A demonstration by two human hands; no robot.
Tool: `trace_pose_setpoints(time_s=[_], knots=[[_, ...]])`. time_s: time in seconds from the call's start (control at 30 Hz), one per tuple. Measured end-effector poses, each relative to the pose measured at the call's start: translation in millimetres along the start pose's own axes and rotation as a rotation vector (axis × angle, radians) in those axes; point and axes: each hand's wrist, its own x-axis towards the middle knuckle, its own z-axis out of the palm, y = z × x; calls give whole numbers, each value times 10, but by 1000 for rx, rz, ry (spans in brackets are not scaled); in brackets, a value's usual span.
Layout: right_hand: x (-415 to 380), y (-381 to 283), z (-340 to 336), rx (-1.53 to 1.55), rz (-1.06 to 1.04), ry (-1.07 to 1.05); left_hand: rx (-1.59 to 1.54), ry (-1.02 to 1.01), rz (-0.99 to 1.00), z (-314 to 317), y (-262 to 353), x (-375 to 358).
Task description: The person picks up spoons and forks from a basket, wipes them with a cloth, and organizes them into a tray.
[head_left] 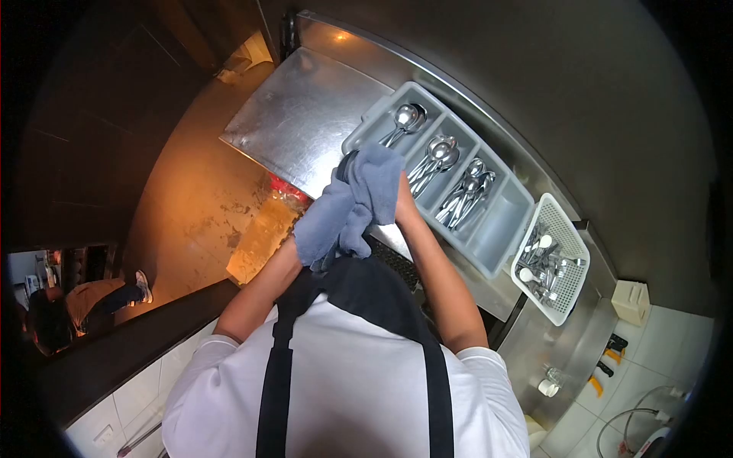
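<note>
A blue-grey cloth (pixel 347 206) is bunched between my hands in front of my apron. My left hand (pixel 295 253) is wrapped in it, its fingers covered and only the wrist end showing. My right hand (pixel 403 198) grips the cloth's right side, fingers mostly hidden in the folds. A dark, shiny rounded edge (pixel 347 166) pokes out at the cloth's upper left; I cannot tell what it is. Just beyond my hands lies a grey cutlery tray (pixel 500 221), with spoons (pixel 441 151) and smaller spoons (pixel 469 187) sorted in its compartments.
A white perforated basket (pixel 569 294) of mixed cutlery (pixel 544 259) stands right of the tray. Steel counter (pixel 305 107) extends left. Knives with yellow handles (pixel 595 385) and a cream-coloured block (pixel 631 302) are at far right. Another person (pixel 95 301) is at far left.
</note>
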Motion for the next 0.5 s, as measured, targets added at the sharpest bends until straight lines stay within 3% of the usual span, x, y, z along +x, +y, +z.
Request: trace_pose_setpoints(time_s=[0.07,0.1,0.17,0.3,0.37,0.4,0.47,0.5], knots=[[-12,-60,-120,-79,-27,16,57,-182,-83,-294,286,140],[-24,-90,-169,-118,-40,28,301,-360,-111,-485,489,250],[-38,-161,-266,-140,-105,107,696,-471,-136,-497,584,294],[-11,-20,-422,-164,-19,289,920,-343,-127,-354,530,214],[-39,29,-420,-58,-121,334,440,-72,-288,-392,643,248],[-52,-17,-366,-15,-151,374,-15,204,-434,-490,890,330],[-41,-23,-390,18,-129,375,-507,418,-593,-519,1004,374],[4,23,-458,8,-78,333,-535,365,-626,-501,962,362]])
